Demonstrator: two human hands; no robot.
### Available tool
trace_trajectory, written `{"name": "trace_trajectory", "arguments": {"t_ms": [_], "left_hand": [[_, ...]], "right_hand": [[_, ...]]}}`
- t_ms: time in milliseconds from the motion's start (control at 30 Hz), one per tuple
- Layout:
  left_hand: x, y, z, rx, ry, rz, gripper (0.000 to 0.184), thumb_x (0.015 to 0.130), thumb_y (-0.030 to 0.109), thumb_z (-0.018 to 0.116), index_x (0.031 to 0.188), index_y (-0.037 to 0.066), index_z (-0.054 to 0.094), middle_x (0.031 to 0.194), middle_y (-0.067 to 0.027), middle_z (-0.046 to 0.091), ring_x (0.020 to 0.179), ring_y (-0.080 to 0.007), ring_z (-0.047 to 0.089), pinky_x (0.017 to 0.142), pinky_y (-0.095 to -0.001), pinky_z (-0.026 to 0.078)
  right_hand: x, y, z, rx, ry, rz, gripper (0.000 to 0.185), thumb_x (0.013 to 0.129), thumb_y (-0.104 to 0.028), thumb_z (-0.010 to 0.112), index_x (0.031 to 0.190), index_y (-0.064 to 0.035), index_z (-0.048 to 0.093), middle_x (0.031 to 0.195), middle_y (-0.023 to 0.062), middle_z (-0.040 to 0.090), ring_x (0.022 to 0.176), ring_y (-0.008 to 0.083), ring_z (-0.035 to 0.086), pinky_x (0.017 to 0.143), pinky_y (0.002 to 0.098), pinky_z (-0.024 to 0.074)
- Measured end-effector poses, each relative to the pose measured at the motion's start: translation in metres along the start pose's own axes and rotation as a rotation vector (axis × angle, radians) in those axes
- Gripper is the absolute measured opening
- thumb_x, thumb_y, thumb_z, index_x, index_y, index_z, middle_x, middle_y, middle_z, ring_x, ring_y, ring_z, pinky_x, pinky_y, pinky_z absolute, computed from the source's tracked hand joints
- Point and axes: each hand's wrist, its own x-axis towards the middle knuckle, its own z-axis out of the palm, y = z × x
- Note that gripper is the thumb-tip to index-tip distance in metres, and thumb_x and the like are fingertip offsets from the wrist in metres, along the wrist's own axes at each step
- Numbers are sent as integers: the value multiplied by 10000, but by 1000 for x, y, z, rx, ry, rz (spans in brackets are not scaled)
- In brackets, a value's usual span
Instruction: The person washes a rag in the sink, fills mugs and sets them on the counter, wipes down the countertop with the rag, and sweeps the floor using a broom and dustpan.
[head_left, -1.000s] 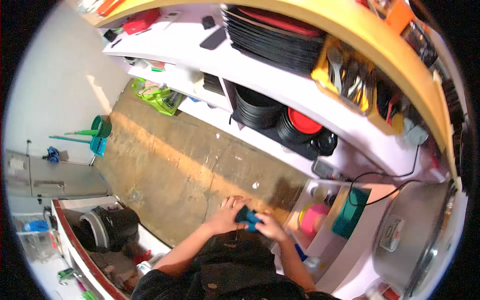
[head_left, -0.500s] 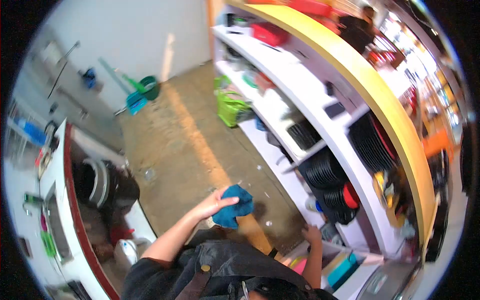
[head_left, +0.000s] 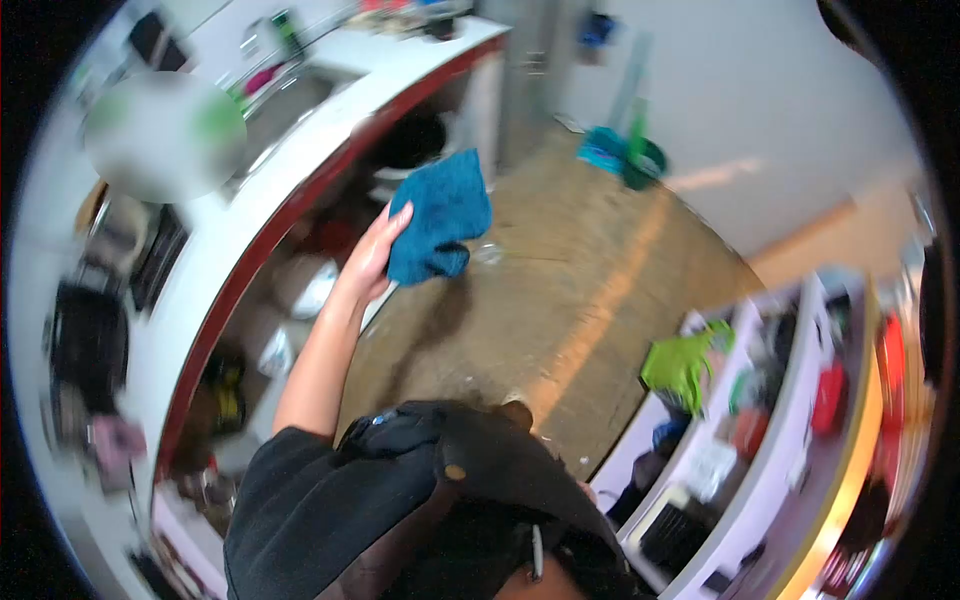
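My left hand is closed on a teal-blue cloth, thumb on top. The cloth hangs loosely from my fingers, with a fold at its lower edge. I hold it out in front of my body, over the floor and close to the red-edged counter. My right hand does not show; my torso in a dark apron fills the bottom of the view.
On the left, the white counter carries a sink and a black appliance. A green bucket and blue dustpan stand by the far wall. Shelves on the right hold a green bag and other items.
My view has swung left toward the counter. My left hand has risen with the cloth, which now hangs more spread out. My right hand has left the view.
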Motion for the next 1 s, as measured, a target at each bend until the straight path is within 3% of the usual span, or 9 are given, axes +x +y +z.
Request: {"name": "trace_trajectory", "arguments": {"t_ms": [100,200,367,500,533,567,700,767,1000], "left_hand": [[-22,25,-58,-142,256,99,576,903,386,518,1339,48,354,1239,-97,499,1059,-196,542,910,-339,444],[-59,68,-90,-96,587,230,521,860,446,561,1168,29,505,1044,-123,606,893,-240,618,801,-387,511],[-100,137,-170,119,946,367,565,850,400,600,1293,95,428,1093,-65,580,923,-181,589,812,-323,480],[-138,126,-329,925,1166,265,615,824,374,616,1307,40,432,1146,-120,576,1034,-261,562,887,-314,432],[-143,113,-355,1565,1413,-77,638,807,392,607,1295,17,441,1128,-207,579,1063,-343,545,916,-376,416],[-141,88,-392,1599,1498,-142,614,803,407,586,1253,1,484,1088,-279,568,1047,-403,535,922,-441,404],[-64,37,-375,1426,1507,-578,622,895,484,346,1375,89,350,1427,-191,281,1330,-452,133,1040,-620,75],[-16,42,-401,1568,1466,-641,597,910,453,311,1409,125,286,1473,-154,202,1329,-483,95,1020,-656,66],[120,123,-604,1524,1247,79,559,901,265,366,1411,89,219,1408,-168,322,1308,-347,281,1067,-503,200]], "right_hand": [[96,-43,-79,-576,-99,-28,217,898,-112,462,1088,-35,534,835,78,596,714,200,569,661,321,492],[182,-129,-103,-714,6,469,230,895,-196,482,1062,-47,537,786,117,581,751,299,571,591,462,500],[257,-299,-44,-536,-31,-113,165,859,-262,544,936,-123,503,681,22,500,461,121,450,358,248,354],[294,-356,64,-437,-84,-257,126,880,-255,456,909,-136,486,760,36,522,546,152,508,406,271,388],[302,-354,84,-458,-135,-219,114,878,-243,465,908,-136,490,756,32,522,545,153,503,413,271,391],[310,-346,105,-477,-187,-183,101,876,-231,475,907,-137,493,751,29,522,543,154,497,420,271,393],[310,-289,200,-550,-414,84,72,868,-168,493,915,-119,518,716,21,522,532,139,479,450,274,394],[309,-252,236,-577,-571,160,137,874,-217,501,930,-93,519,726,38,531,548,146,503,455,296,395],[243,-246,405,-793,-313,269,309,881,-323,527,1047,-62,519,866,77,558,662,181,560,576,313,449]]}}
